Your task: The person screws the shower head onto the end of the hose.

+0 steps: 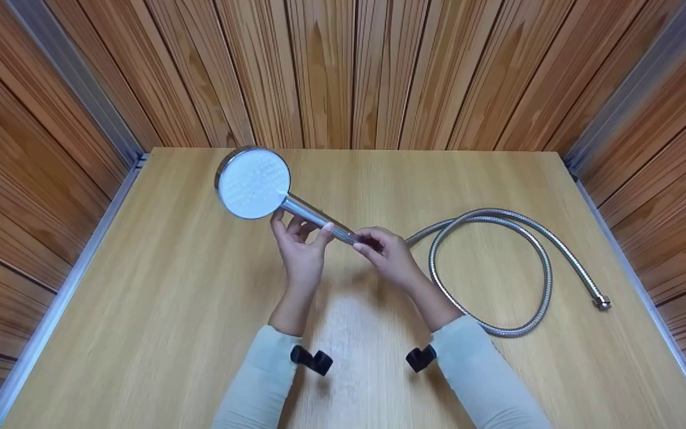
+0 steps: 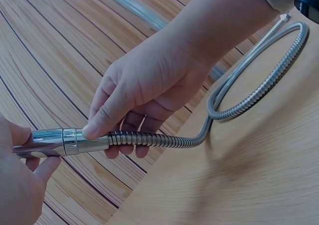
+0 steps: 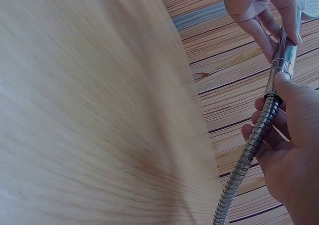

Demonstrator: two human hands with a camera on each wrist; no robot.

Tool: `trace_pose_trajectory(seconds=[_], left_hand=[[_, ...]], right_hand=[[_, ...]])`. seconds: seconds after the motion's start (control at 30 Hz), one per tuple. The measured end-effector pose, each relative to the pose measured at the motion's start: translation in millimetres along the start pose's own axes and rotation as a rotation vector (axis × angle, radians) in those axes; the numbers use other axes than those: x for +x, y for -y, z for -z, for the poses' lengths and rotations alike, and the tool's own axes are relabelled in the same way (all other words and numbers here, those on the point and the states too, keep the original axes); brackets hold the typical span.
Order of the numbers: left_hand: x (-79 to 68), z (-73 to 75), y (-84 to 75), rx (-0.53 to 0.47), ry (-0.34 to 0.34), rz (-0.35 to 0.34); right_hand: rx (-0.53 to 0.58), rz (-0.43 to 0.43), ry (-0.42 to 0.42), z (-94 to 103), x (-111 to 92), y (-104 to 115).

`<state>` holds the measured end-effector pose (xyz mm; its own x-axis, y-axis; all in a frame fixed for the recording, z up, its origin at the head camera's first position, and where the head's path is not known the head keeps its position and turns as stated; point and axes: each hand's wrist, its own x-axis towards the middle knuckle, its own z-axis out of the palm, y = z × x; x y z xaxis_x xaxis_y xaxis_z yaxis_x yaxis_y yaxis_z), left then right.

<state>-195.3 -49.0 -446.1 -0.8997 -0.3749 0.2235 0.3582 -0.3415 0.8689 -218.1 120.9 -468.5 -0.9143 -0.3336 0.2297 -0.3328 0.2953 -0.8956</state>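
Note:
A round shower head (image 1: 255, 183) with a pale nozzle face and chrome handle is held above the table, tilted down to the right. My left hand (image 1: 303, 250) grips its handle, thumb on one side and fingers on the other. At the handle's lower end, my right hand (image 1: 389, 256) pinches the metal end fitting (image 2: 92, 141) of a flexible steel shower hose (image 1: 548, 268). In the left wrist view the fitting meets the handle end with hardly any gap. From there the hose runs right and lies in a loop on the table.
The hose's other end, a hex nut (image 1: 602, 302), lies near the right side of the wooden table (image 1: 158, 286). Wood-plank walls (image 1: 319, 71) stand behind and at both sides, with metal rails (image 1: 63, 292) along the table's side edges.

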Motion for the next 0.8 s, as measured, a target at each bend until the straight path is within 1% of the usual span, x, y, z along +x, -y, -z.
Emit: trace_pose_trajectory(seconds=[0.07, 0.17, 0.2, 0.37, 0.47, 0.53, 0.8], left_hand=[[-0.1, -0.5, 0.1, -0.001, -0.001, -0.004], [-0.2, 0.1, 0.2, 0.009, 0.000, -0.008], [-0.3, 0.3, 0.1, 0.012, 0.001, -0.009], [-0.9, 2.6, 0.6, 0.023, 0.008, 0.000], [-1.5, 3.4, 0.5, 0.019, 0.013, 0.007], [-1.4, 3.4, 0.1, 0.017, 0.015, 0.008], [-0.9, 3.4, -0.4, 0.026, 0.029, -0.004]], right_hand=[[-0.013, 0.004, 0.011, 0.0, -0.1, 0.1], [-0.028, 0.035, 0.006, -0.5, 0.5, -0.4], [-0.024, 0.038, 0.001, -0.6, -0.2, 4.2], [-0.005, 0.058, -0.059, -2.8, 0.9, 5.0], [-0.040, 0.072, -0.091, -3.7, 2.4, 2.0], [-0.061, 0.075, -0.095, -3.6, 2.6, 2.7], [-0.072, 0.034, -0.076, -2.4, 2.5, 4.4]])
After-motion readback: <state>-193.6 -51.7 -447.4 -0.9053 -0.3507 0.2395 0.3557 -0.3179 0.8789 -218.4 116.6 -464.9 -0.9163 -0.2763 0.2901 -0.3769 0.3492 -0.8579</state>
